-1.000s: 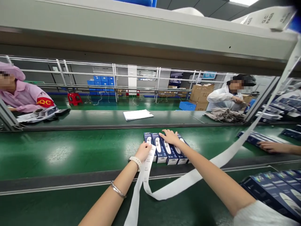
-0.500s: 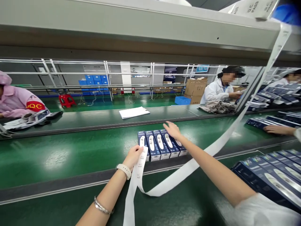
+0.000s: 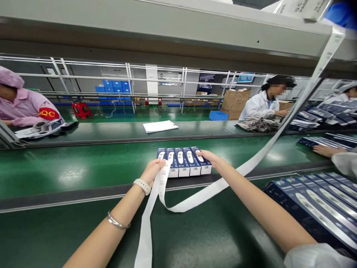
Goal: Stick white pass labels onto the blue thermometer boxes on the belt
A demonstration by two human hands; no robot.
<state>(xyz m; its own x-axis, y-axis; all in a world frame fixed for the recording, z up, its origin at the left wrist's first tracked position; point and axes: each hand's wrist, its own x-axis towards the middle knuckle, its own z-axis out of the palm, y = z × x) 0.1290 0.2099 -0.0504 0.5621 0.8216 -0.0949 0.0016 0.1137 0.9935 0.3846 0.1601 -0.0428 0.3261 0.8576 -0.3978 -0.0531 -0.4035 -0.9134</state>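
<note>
From my remote view, the work sits at centre frame on the green conveyor belt (image 3: 69, 175). Five dark blue boxes (image 3: 184, 162) lie side by side, edges touching, so they act as one block under the hands. My left hand (image 3: 152, 172) is half closed at the row's left end, with the fingers curled over the white label strip (image 3: 165, 182), apparently pressing it against the end box to anchor it there. My right hand (image 3: 208, 156) is open, with the fingers extended, resting on the right end of the row and gripping nothing, which appears to steady the boxes. The strip loops slackly below the row, then climbs to the upper right of the frame past the overhead shelf (image 3: 167, 26). A stack of similar boxes (image 3: 306, 208) lies at lower right; beyond it, a co-worker's hand (image 3: 325, 150) rests near further boxes (image 3: 320, 141).
</note>
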